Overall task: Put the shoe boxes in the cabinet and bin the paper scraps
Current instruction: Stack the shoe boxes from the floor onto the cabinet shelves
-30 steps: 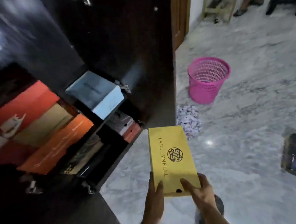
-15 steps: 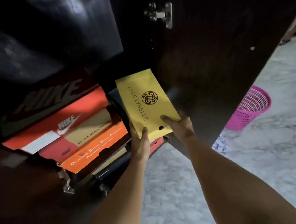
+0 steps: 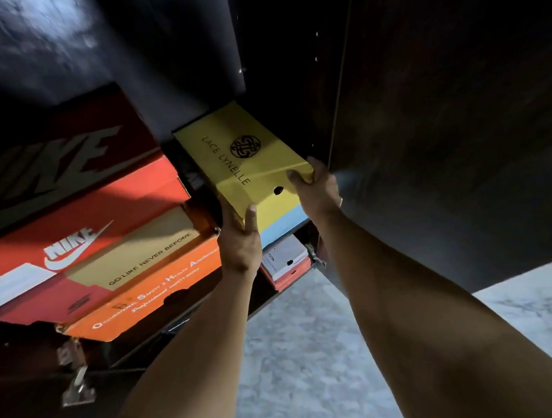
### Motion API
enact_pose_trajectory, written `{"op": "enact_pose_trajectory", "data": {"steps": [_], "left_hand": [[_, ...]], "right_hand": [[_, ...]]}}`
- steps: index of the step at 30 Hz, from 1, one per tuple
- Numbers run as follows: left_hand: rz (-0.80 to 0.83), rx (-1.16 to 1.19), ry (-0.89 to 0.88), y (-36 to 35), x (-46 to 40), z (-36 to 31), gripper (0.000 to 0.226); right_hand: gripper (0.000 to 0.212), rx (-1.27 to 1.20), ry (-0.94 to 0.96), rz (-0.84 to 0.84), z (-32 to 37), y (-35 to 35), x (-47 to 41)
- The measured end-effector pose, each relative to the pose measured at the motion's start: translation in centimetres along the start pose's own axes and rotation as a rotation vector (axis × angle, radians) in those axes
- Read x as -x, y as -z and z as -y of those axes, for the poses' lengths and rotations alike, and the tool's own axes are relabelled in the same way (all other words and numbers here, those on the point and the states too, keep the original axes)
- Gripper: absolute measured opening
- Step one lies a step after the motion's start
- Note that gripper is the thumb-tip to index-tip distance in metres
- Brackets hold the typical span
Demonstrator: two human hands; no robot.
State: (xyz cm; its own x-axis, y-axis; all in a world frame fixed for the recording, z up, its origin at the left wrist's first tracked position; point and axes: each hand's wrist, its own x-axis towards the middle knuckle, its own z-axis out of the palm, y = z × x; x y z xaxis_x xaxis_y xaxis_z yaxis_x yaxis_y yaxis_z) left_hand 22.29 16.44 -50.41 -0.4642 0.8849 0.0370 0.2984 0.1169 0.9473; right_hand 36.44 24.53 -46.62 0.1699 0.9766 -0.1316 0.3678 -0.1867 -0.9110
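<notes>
Hands grip the yellow shoe box (image 3: 247, 165) at its near end: left hand (image 3: 239, 242) and right hand (image 3: 318, 190) each curl fingers round a corner. The box lies partly inside the dark cabinet (image 3: 292, 64), apparently resting on a light-blue box (image 3: 283, 222), beside the orange Nike box (image 3: 86, 218).

Dark cabinet (image 3: 292, 48), door (image 3: 456, 135) open at right. Left compartment: red box (image 3: 86, 215) on tan box (image 3: 136, 251), orange box (image 3: 151, 295) beneath. Right compartment: yellow box (image 3: 243, 159) lies on light blue box (image 3: 283, 222), far end under shelf edge. Lower right shelf: white-and-red box (image 3: 287, 262). Pale marble floor (image 3: 295, 351) below cabinet front.
</notes>
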Motion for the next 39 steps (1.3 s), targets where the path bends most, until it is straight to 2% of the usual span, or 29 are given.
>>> {"op": "enact_pose_trajectory", "data": {"steps": [3, 5, 7, 9, 12, 16, 20, 24, 26, 28, 30, 33, 34, 36, 38, 39], "left_hand": [[-0.035, -0.016, 0.007, -0.1, 0.6, -0.3, 0.06], [-0.081, -0.004, 0.1, -0.2, 0.9, -1.0, 0.065], [-0.137, -0.106, 0.215, 0.0, 2.2, -1.4, 0.075], [-0.131, -0.231, 0.238, 0.1, 5.2, -1.6, 0.068], [0.111, -0.32, 0.246, -0.4, 11.0, -1.3, 0.044], [0.559, -0.515, 0.158, -3.9, 18.1, -0.5, 0.035], [0.968, -0.715, 0.028, -11.4, 26.4, -1.9, 0.037], [1.228, -0.821, -0.007, -20.1, 35.0, -5.3, 0.034], [1.317, -0.834, -0.002, -25.3, 38.2, -6.4, 0.026], [1.371, -0.84, 0.021, -32.3, 41.5, -5.8, 0.023], [1.377, -0.882, 0.036, -37.5, 42.1, -2.6, 0.04], [1.509, -0.943, -0.054, -49.5, 43.4, 10.8, 0.07], [1.517, -0.951, -0.062, -52.9, 44.5, 13.4, 0.072], [1.479, -0.917, 0.036, -57.4, 49.1, 10.8, 0.06], [1.459, -0.875, 0.019, -58.7, 55.1, 2.9, 0.049], [1.456, -0.882, 0.016, -60.1, 57.1, 2.2, 0.047]], "right_hand": [[0.054, -0.01, -0.019, 0.021, -0.1, 0.3, 0.0], [0.063, -0.058, -0.078, 0.017, 0.3, 0.6, 0.8], [0.076, -0.146, -0.124, -0.025, 0.2, 1.0, 2.2], [0.078, -0.175, -0.148, -0.063, -1.0, 2.4, 4.8], [0.07, -0.085, -0.266, -0.042, -4.7, 5.8, 10.7], [0.076, -0.019, -0.499, -0.087, -12.1, 12.6, 17.7], [0.076, -0.003, -0.636, -0.254, -19.5, 22.9, 22.2], [0.075, -0.045, -0.783, -0.417, -26.3, 33.9, 25.8], [0.074, -0.072, -0.838, -0.517, -30.1, 39.4, 27.0], [0.073, -0.1, -0.915, -0.607, -35.6, 44.7, 28.2], [0.072, -0.116, -0.97, -0.645, -39.2, 48.2, 28.8], [0.072, -0.175, -1.053, -0.701, -45.9, 54.3, 29.8], [0.072, -0.181, -1.076, -0.724, -48.1, 56.1, 30.0], [0.073, -0.195, -1.125, -0.762, -52.3, 59.4, 30.8], [0.07, -0.187, -1.161, -0.786, -55.8, 61.9, 31.7], [0.068, -0.174, -1.177, -0.801, -57.6, 63.0, 32.0]]}}
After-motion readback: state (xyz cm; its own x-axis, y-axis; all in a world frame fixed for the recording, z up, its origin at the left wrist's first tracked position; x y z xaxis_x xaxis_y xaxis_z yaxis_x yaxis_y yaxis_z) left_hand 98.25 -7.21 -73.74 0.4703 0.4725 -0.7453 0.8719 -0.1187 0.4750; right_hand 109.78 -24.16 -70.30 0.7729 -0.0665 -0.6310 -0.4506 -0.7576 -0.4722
